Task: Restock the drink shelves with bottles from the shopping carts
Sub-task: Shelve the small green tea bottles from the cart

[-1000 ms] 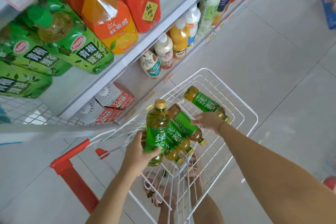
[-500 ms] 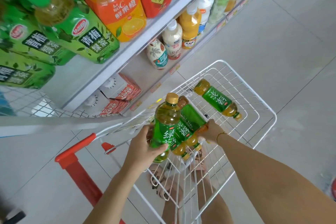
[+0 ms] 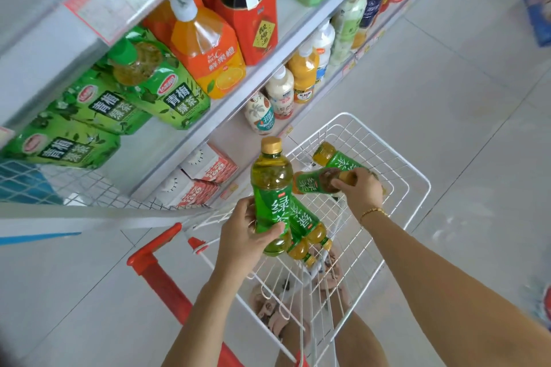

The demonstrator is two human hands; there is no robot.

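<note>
The left hand [image 3: 244, 235] is wrapped around the waist of an upright green tea bottle [image 3: 271, 188], a clear plastic bottle with a gold cap and a glossy green label, held over the near left corner of the cart [image 3: 428, 186]. The right hand [image 3: 362, 192], with a thin gold bracelet [image 3: 372, 212] at the wrist, pinches the neck of a second tea bottle [image 3: 310, 183], which is tilted on its side. Two more bottles [image 3: 308, 225] lie in the white wire cart under the upright one, and a fifth bottle [image 3: 338, 159] lies at the far end. The cart's red plastic handle [image 3: 158, 271] is near left. On the left, a white metal shelf [image 3: 226, 116] carries large green [image 3: 167, 89], orange [image 3: 205, 48] and red jugs [image 3: 250, 9]. The floor [image 3: 447, 83] is pale, smooth tile.
</note>
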